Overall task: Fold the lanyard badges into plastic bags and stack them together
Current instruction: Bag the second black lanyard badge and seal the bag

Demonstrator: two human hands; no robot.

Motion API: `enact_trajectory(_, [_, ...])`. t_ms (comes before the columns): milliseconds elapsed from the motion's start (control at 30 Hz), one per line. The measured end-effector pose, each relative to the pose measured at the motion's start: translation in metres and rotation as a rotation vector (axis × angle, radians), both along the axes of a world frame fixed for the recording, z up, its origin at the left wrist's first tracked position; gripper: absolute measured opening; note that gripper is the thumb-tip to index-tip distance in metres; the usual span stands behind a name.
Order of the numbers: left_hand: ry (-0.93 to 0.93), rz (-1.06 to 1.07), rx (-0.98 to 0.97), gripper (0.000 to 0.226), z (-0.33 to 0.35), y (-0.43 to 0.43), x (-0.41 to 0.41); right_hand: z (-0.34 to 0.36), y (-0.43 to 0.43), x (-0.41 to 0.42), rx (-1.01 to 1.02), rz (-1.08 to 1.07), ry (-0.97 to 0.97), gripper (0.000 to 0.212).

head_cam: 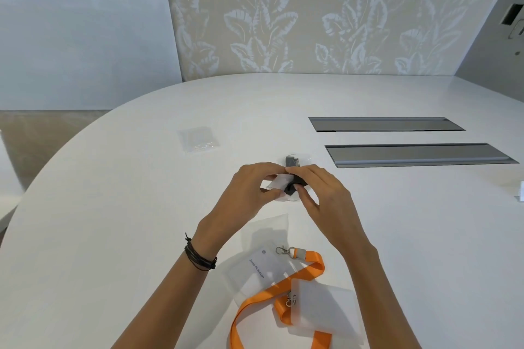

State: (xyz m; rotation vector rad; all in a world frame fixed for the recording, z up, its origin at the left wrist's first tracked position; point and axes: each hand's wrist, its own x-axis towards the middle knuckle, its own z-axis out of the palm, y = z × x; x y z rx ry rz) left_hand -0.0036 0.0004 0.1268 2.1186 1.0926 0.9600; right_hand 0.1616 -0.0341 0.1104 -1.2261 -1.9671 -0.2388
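Note:
Both my hands meet above the middle of the white table (pixel 397 235). My left hand (pixel 249 193) pinches a white badge card (pixel 279 181). My right hand (pixel 320 193) grips a folded black lanyard (pixel 295 183) against that card. A clear plastic bag (pixel 289 201) shows beneath the fingers. Just beyond the hands, a black lanyard piece with a clip (pixel 292 162) lies on the table. Near me lie an orange lanyard (pixel 283 289), a white name badge (pixel 261 263) and a frosted badge holder (pixel 320 306). An empty clear bag (pixel 266 232) lies under my left wrist.
A small clear bag pile (pixel 198 139) lies at the far left of the table. Two grey cable hatches (pixel 385 124) (pixel 419 154) are set into the tabletop at the right. A small white object (pixel 521 195) sits at the right edge. A leaf-patterned wall stands behind.

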Motion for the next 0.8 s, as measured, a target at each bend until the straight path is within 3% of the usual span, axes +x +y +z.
enact_trajectory(800, [-0.083, -0.054, -0.083, 0.031, 0.0044, 0.0015, -0.0034, 0.0033, 0.0003, 0.0037, 0.014, 0.002, -0.082, 0.023])
